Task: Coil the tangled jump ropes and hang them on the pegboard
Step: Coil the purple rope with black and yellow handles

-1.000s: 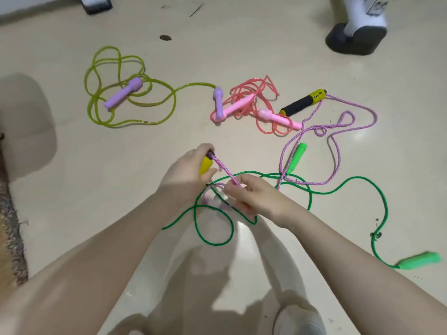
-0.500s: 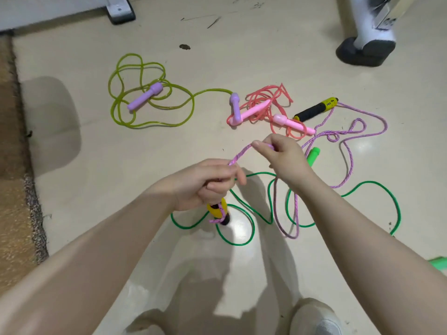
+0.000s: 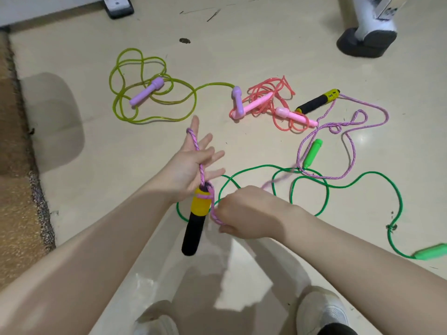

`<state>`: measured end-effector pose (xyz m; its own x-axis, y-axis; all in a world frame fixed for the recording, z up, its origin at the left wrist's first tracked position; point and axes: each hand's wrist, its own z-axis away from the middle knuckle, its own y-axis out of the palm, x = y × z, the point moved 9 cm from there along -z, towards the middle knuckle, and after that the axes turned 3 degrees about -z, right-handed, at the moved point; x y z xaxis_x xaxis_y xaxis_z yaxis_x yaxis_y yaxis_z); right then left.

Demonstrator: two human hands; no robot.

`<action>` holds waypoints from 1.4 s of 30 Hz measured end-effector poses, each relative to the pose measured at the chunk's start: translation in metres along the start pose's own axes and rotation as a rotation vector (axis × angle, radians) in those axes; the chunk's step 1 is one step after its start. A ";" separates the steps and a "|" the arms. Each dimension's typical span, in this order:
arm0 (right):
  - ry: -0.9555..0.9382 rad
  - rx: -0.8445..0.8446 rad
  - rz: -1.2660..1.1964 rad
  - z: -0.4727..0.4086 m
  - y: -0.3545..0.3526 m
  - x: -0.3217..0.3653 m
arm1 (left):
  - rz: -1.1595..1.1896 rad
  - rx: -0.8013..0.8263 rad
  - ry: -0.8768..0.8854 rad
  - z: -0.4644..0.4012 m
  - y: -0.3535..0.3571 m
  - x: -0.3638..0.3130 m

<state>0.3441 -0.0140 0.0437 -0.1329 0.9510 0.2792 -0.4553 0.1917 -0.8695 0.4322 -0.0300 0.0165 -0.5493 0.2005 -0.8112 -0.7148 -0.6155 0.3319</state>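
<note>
My left hand [image 3: 193, 163] is spread open, palm up, and the braided purple rope [image 3: 348, 151] loops over its forefinger and runs down across the palm. A black and yellow handle [image 3: 196, 223] hangs from that rope below the hand. My right hand [image 3: 244, 211] pinches the purple rope just right of the handle. The rope's other black and yellow handle [image 3: 318, 101] lies on the floor at the right. A green rope [image 3: 377, 175] with green handles [image 3: 312, 153] crosses under the purple one. A yellow-green rope [image 3: 145, 93] and a pink rope [image 3: 268, 102] lie farther back.
A brown rug [image 3: 17, 189] edges the floor on the left. A white stand on a black foot [image 3: 365, 42] is at the top right. A dark furniture foot [image 3: 118, 8] sits at the top. My white shoes [image 3: 319, 308] show at the bottom.
My left hand opened and spread, with the purple rope now looped over its forefinger. My right hand dropped from above to beside the hanging handle, drawing the rope down.
</note>
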 end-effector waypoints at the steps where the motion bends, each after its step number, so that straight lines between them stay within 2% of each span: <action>1: -0.072 -0.088 -0.013 0.001 -0.019 0.013 | -0.107 0.018 -0.035 0.004 0.003 0.006; 3: -0.116 -0.181 -0.133 0.000 -0.047 0.015 | -0.169 0.068 -0.127 0.012 0.010 0.018; 5: -0.073 -0.294 -0.358 0.000 -0.075 -0.009 | -0.153 0.160 -0.249 0.028 0.020 0.028; 7: 0.011 -0.586 -0.612 0.010 -0.108 -0.051 | -0.201 0.347 -0.355 0.039 0.038 0.033; 9: 0.184 -0.750 -0.847 0.022 -0.108 -0.095 | -0.124 0.515 -0.371 0.047 0.055 0.025; 12: 0.341 -0.746 -1.146 0.020 -0.065 -0.118 | 0.101 0.710 -0.231 0.049 0.077 -0.010; 14: 0.372 -0.606 -1.176 0.011 -0.033 -0.113 | 0.307 0.829 -0.082 0.051 0.084 -0.043; 15: 0.372 -0.518 -1.161 0.005 -0.020 -0.107 | 0.403 0.792 -0.039 0.046 0.079 -0.052; 16: 0.365 -0.432 -1.142 0.000 -0.010 -0.099 | 0.432 0.676 -0.009 0.036 0.069 -0.054; 19: 0.309 -0.098 -0.973 -0.007 -0.003 -0.063 | 0.332 0.139 0.058 0.010 0.013 -0.044; 21: 0.244 0.178 -0.880 -0.002 -0.005 -0.034 | 0.212 -0.099 0.020 0.003 -0.023 -0.029; 23: 0.153 0.343 -0.836 0.007 -0.016 -0.011 | -0.005 -0.222 -0.080 0.005 -0.049 -0.012; 24: 0.091 0.344 -0.835 0.010 -0.026 -0.004 | -0.088 -0.224 -0.139 0.006 -0.055 -0.003; 25: 0.033 0.289 -0.843 0.010 -0.038 0.001 | -0.132 -0.198 -0.186 0.008 -0.055 0.006; 27: -0.003 0.027 -0.909 0.007 -0.068 -0.007 | -0.139 -0.051 -0.253 0.016 -0.035 0.018; 30: 0.165 -0.497 -1.152 0.010 -0.093 -0.060 | -0.243 0.220 -0.330 0.031 0.007 0.024; 32: 0.343 -0.788 -1.154 0.016 -0.087 -0.099 | -0.300 0.338 -0.365 0.036 0.027 0.018; 34: 0.471 -0.933 -1.147 0.019 -0.068 -0.124 | -0.321 0.483 -0.361 0.039 0.042 0.005; 35: 0.499 -0.941 -1.205 0.018 -0.057 -0.128 | -0.283 0.601 -0.346 0.043 0.052 -0.003; 37: 0.478 -0.812 -1.263 0.007 -0.033 -0.122 | -0.097 0.873 -0.310 0.058 0.066 -0.020; 38: 0.433 -0.699 -1.272 -0.001 -0.022 -0.112 | 0.042 0.927 -0.276 0.060 0.067 -0.028; 39: 0.391 -0.578 -1.283 -0.008 -0.010 -0.100 | 0.172 0.884 -0.228 0.054 0.062 -0.035; 40: 0.369 -0.453 -1.275 -0.013 0.000 -0.088 | 0.240 0.743 -0.194 0.040 0.052 -0.039; 42: 0.350 -0.177 -1.049 -0.016 0.018 -0.069 | 0.207 0.264 -0.145 0.010 0.011 -0.036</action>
<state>0.3594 -0.0718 0.0024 0.5107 0.3085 0.8025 -0.0609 0.9440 -0.3242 0.4393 -0.0366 0.0539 -0.7359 0.2100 -0.6437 -0.6591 -0.4399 0.6100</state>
